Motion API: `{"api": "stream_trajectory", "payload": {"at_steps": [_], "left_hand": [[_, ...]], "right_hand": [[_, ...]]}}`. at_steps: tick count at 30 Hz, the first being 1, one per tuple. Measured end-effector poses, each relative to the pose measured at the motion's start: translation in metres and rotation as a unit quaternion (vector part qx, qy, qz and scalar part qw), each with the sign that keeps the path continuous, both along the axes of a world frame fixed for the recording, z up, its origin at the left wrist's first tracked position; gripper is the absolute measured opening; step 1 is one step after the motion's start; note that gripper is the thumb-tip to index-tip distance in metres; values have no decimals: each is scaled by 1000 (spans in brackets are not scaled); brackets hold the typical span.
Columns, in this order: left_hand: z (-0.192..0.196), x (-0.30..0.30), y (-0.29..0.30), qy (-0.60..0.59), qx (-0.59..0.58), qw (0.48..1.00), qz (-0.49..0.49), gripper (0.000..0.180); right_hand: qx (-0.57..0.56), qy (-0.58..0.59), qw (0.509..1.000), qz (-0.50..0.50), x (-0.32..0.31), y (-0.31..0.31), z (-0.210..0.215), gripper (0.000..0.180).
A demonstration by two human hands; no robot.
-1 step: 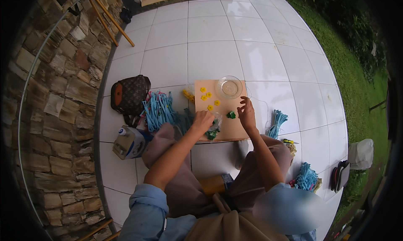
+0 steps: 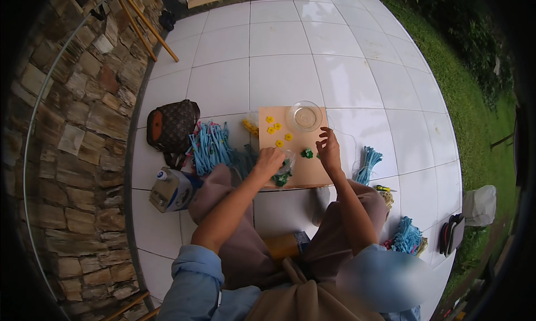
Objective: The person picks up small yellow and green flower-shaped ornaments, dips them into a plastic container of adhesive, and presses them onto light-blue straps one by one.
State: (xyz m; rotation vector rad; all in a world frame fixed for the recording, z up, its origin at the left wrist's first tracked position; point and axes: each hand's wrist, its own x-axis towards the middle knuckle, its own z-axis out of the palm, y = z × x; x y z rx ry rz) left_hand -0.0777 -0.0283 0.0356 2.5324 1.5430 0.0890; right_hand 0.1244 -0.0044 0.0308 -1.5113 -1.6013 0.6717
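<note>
My left hand [image 2: 272,160] is closed on the rim of a clear plastic bag [image 2: 290,163] at the near side of a tan board [image 2: 301,176]. Green pieces [image 2: 281,179] show inside and below the bag. Over the board's right edge, my right hand [image 2: 330,151] has its fingers apart. A speck of green shows by its edge; whether it touches the hand is unclear. Between both hands lies a small green cluster [image 2: 306,153]. Several yellow flower-shaped pieces [image 2: 278,126] are scattered on the board's left half. A clear round dish [image 2: 305,116] sits at its far right corner.
Blue bundled strands [image 2: 210,146] and a brown bag [image 2: 173,125] lie left, beside a jerrycan [image 2: 173,191]. A bag of yellow pieces [image 2: 250,126] adjoins the board. More blue bundles [image 2: 368,164] and a yellow-handled tool [image 2: 384,188] are right. A stone wall [image 2: 84,181] borders the left.
Both hands hold nearly the same places. A bit of green now shows beside my right hand.
</note>
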Motion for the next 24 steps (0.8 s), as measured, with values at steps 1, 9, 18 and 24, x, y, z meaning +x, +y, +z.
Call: {"api": "stream_trajectory", "payload": {"at_steps": [1, 9, 18, 24], "left_hand": [[-2, -2, 2, -4, -5, 1000, 2, 12], [20, -12, 8, -100, -132, 986, 25, 13], [24, -31, 9, -268, -249, 928, 65, 14], [24, -34, 13, -323, -171, 931, 24, 13]], "right_hand": [[-9, 16, 1000, 11, 0, 1, 7, 39], [-67, 108, 972, 200, -37, -22, 31, 30], [-53, 118, 961, 244, -64, -34, 1, 50], [-70, 130, 966, 210, -67, -27, 3, 51]]}}
